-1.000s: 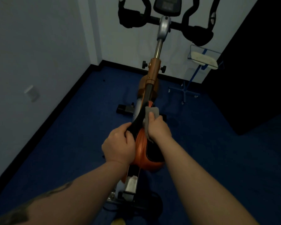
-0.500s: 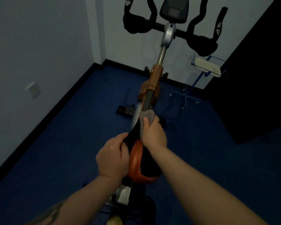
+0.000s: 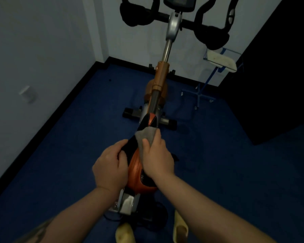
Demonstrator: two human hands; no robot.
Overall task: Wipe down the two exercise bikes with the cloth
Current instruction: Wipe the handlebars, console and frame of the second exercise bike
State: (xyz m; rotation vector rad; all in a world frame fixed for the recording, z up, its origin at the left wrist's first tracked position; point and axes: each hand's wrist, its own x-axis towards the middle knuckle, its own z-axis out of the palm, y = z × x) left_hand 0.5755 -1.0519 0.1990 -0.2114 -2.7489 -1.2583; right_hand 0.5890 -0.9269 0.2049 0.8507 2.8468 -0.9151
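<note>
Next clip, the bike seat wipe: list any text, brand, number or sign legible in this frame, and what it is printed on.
No text can be read in this frame.
Saddle: a small dark patch with pale marks, beside the right hand holding the cloth; too small and blurred to read.
Console above the handlebars: dark, cut off by the frame edge, nothing legible.
Wall plate: blank as far as it shows.

Bare forearms, no sleeves; a dark tattoo (image 3: 40, 232) on the left; pale yellow shoes (image 3: 180, 228).
</note>
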